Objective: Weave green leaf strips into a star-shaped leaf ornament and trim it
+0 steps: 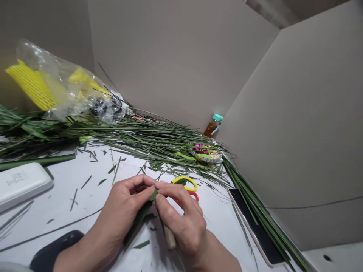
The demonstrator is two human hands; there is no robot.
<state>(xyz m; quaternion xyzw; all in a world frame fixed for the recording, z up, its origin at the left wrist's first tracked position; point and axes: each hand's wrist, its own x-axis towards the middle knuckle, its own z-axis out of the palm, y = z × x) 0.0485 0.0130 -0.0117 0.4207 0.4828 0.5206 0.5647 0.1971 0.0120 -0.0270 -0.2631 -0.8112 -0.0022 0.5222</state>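
Note:
Over the white table my left hand (pixel 121 207) and my right hand (pixel 183 215) meet at the fingertips, closed on a long green leaf strip (pixel 138 221). Its top end shows between my thumbs; the lower part runs down beneath my left hand. Under my right hand sticks out a light wooden handle (pixel 169 238); whether my palm grips it cannot be made out. Just beyond my right fingers lie scissors with yellow and red handle loops (pixel 195 185), partly covered by the hand. Cut leaf scraps (pixel 141 244) are scattered around.
Long green leaves (pixel 141 136) pile across the back, beside a see-through plastic bag (pixel 82 90) with yellow netting. Further right are a bottle (pixel 212 126), a small woven basket (pixel 208 156) and a phone (pixel 255 230) under leaves. A white case (pixel 24 185) lies left, near a dark object (pixel 53 251).

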